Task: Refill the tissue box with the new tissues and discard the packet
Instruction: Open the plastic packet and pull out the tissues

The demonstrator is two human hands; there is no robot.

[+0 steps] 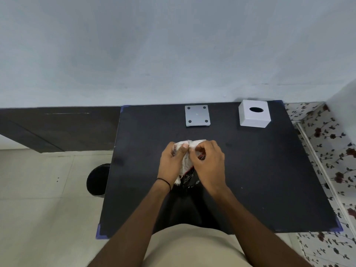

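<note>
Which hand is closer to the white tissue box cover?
Right. The right hand lies below and left of the white tissue box cover. The left hand is farther left; both grip the tissue packet.

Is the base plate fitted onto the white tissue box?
No, the base plate lies apart on the table, left of the tissue box.

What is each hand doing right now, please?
Left hand: closed on the tissue packet, thumb pressed on top.
Right hand: closed, fingertips pinching the same tissue packet from the other side.
</note>
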